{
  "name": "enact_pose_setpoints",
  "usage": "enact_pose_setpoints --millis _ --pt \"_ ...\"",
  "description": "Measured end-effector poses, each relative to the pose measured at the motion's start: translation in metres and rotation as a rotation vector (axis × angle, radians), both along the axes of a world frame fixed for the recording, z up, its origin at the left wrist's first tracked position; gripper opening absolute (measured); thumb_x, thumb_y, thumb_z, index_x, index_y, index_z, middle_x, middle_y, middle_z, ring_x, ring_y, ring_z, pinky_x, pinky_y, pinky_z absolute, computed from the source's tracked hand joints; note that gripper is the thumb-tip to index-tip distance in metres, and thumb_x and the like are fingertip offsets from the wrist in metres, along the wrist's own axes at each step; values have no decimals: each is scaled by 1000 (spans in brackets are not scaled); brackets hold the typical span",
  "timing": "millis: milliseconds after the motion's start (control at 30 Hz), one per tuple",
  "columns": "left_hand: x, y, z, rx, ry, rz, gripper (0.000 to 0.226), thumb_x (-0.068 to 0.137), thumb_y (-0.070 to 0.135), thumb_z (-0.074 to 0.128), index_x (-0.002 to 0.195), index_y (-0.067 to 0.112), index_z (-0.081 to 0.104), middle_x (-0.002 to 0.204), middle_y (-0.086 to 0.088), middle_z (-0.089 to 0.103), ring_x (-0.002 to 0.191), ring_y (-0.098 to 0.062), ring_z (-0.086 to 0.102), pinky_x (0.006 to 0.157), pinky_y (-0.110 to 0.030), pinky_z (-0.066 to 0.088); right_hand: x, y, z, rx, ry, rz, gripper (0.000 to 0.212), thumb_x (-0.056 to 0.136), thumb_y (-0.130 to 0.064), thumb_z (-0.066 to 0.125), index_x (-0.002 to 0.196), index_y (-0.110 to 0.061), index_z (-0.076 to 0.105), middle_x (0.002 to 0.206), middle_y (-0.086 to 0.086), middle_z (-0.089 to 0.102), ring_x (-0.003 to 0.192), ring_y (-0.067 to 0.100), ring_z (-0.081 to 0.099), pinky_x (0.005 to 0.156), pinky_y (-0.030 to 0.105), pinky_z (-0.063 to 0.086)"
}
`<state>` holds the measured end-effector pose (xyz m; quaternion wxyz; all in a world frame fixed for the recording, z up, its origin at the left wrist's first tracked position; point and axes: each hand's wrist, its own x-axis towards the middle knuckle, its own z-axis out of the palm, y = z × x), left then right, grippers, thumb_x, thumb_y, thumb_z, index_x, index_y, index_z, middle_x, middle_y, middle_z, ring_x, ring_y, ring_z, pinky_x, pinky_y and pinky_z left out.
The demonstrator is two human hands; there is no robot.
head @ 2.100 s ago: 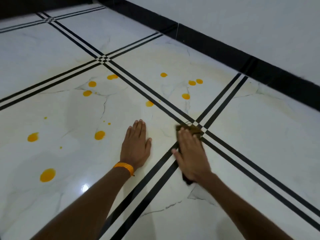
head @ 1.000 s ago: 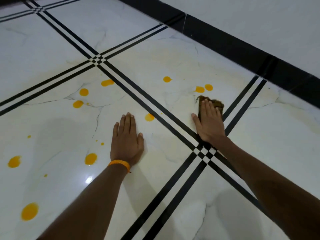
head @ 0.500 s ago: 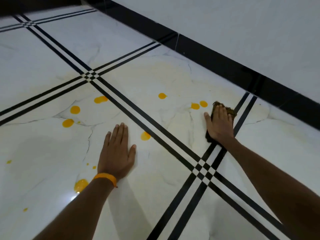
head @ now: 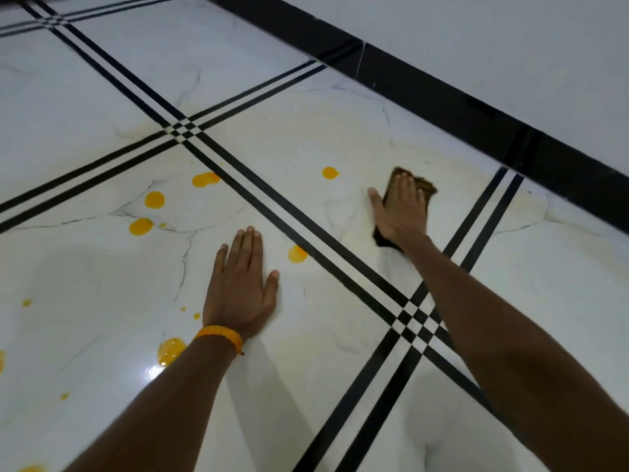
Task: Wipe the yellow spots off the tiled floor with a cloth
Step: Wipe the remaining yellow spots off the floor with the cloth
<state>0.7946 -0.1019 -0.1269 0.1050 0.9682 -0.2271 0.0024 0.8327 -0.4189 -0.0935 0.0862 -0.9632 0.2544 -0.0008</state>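
Observation:
My right hand (head: 401, 212) presses flat on a brown cloth (head: 427, 187) on the white marble-look floor tile (head: 340, 137). The cloth shows beyond my fingertips and under my wrist. One yellow spot (head: 330, 172) lies just left of the cloth. My left hand (head: 241, 291), with an orange wristband, rests flat and empty on the neighbouring tile. A yellow spot (head: 297, 254) sits right of its fingers. Several more yellow spots lie to the left, such as the spot (head: 155, 199) and the spot (head: 171, 349) beside my left wrist.
Black double stripes (head: 340, 247) cross the floor between my hands and meet in a checker crossing (head: 417, 318). A black skirting (head: 442, 97) runs along the white wall at the upper right. A pale yellowish smear (head: 340, 131) covers the far tile.
My right hand has slid the cloth left over the two yellow spots that lay beside it; they are no longer visible. My left hand has stayed in place.

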Motion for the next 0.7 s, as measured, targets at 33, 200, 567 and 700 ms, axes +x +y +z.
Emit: enact_pose_setpoints --millis 33,200,567,700 --pt "1 -1 0 -1 1 -2 74 96 47 19 156 4 15 164 -14 15 153 -26 11 124 -46 11 3 27 0 -2 -9 76 95 95 -70 -5 160 -4 13 168 16 18 155 29 14 126 47 10" --pt "0 1 0 2 -6 7 75 96 47 17 156 4 14 165 -13 14 153 -25 11 124 -45 11 -66 68 -10 37 -26 526 82 99 -64 8 162 -11 12 169 0 8 157 18 4 127 36 1" --pt "1 0 -1 -19 1 10 75 95 48 15 157 5 13 165 -13 15 153 -25 11 124 -46 12 -24 51 -11 -21 -58 475 85 100 -66 4 161 -7 16 168 8 18 156 25 14 126 43 10" --pt "1 0 -3 -15 -4 9 74 96 47 17 157 5 11 165 -12 12 153 -24 8 125 -45 9 56 31 -6 27 -28 -20 89 101 -67 13 159 0 15 167 18 18 155 29 15 126 46 9"
